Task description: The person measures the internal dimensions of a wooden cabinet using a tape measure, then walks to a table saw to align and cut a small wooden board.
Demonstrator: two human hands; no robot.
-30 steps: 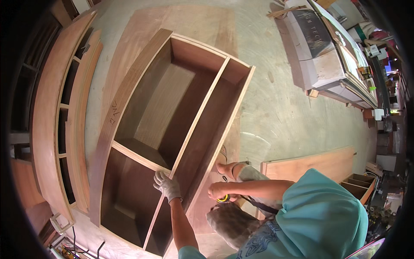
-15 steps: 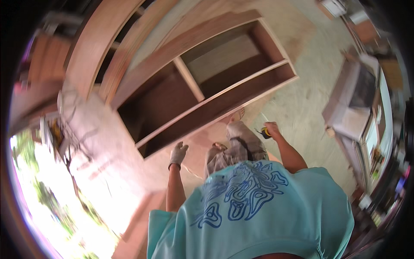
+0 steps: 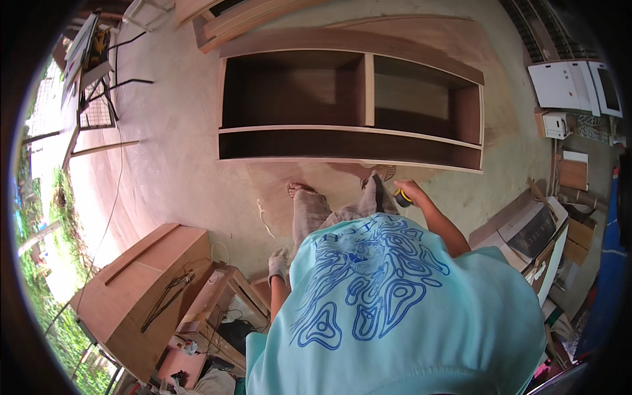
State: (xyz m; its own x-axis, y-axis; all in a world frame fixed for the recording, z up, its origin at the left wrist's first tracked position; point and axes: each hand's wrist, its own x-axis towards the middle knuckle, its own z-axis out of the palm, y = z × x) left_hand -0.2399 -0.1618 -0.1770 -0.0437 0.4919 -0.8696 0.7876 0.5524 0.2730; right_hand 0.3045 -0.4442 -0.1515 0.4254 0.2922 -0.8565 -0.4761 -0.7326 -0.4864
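My right hand [image 3: 409, 190] is closed round a black and yellow tape measure [image 3: 401, 198], held beside my right knee. My left hand [image 3: 278, 263], in a pale work glove, hangs low at my left side with its fingers loosely apart and nothing seen in it. Ahead of my feet a wooden cabinet frame [image 3: 370, 92] lies on the floor, its open compartments facing up. An upright divider splits two wide compartments, and a long narrow one runs along the near side. Neither hand touches the frame.
Wooden cabinet pieces [image 3: 141, 276] with cables stand at the left, near my left hand. A pale cord [image 3: 264, 218] lies on the floor. At the right are a carton [image 3: 526, 230] and a white appliance [image 3: 563, 85]. More long wooden panels [image 3: 253, 23] lie beyond the frame.
My view has turned, so the cabinet frame now appears level and farther up. My left hand has dropped lower, nearer my side. The tape measure stays in my right hand.
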